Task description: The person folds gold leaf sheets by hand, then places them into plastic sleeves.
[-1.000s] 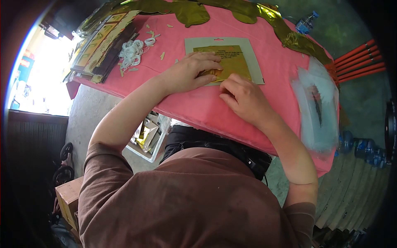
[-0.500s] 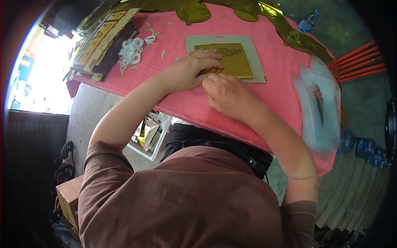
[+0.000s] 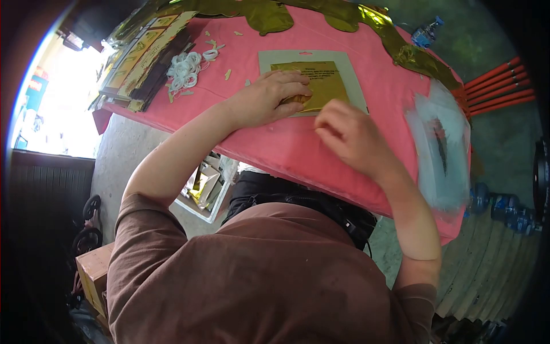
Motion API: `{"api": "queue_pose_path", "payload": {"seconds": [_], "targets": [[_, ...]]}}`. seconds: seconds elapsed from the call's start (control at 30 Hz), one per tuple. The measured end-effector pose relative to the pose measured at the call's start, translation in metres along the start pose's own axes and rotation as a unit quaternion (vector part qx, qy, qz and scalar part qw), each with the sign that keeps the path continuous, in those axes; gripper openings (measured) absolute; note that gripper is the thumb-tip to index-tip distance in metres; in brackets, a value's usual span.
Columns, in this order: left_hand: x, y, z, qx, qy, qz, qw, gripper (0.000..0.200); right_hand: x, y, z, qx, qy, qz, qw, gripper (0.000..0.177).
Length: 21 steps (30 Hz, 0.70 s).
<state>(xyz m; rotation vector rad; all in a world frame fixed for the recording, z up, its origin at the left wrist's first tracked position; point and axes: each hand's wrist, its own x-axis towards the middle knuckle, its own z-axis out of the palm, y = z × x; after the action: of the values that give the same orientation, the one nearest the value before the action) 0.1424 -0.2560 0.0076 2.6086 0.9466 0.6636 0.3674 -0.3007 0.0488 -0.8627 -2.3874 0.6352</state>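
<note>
A folded gold foil sheet [image 3: 329, 92] with small black print lies on a grey-beige backing card [image 3: 356, 86], which has a hang hole at its top edge. My left hand [image 3: 266, 100] rests over the left part of the foil, fingers stretched out and lying on it, hiding that corner. Just off the card's lower right edge, my right hand [image 3: 355, 137] hovers over the pink cloth with its fingers curled together. It is slightly blurred, and whatever the fingertips may hold cannot be made out.
White elastic loops [image 3: 186, 69] and paper scraps lie left, by a stack of printed cards [image 3: 146, 57]. Gold foil [image 3: 269, 20] lines the far edge of the pink-covered table [image 3: 252, 140]. Clear plastic bags [image 3: 441, 149] lie right. A box of packets [image 3: 206, 192] stands below.
My right hand has pulled away from the left hand and the foil, moving right and slightly toward me. My left hand stays on the foil.
</note>
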Motion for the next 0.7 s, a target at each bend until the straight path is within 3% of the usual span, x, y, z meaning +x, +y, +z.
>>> {"api": "queue_pose_path", "payload": {"seconds": [0.17,0.53,0.7], "targets": [[-0.001,-0.004,0.004,0.003,0.022,0.008,1.000,0.029,0.014,-0.002,0.040,-0.070,0.035,-0.063,0.995,0.010],[0.000,-0.007,0.007,0.006,0.024,0.012,1.000,0.032,0.023,0.006,0.060,-0.162,0.026,-0.124,0.979,0.006],[0.000,-0.002,0.002,0.002,-0.009,-0.006,1.000,0.035,0.018,0.006,0.048,-0.118,0.023,-0.142,0.982,0.007]]}}
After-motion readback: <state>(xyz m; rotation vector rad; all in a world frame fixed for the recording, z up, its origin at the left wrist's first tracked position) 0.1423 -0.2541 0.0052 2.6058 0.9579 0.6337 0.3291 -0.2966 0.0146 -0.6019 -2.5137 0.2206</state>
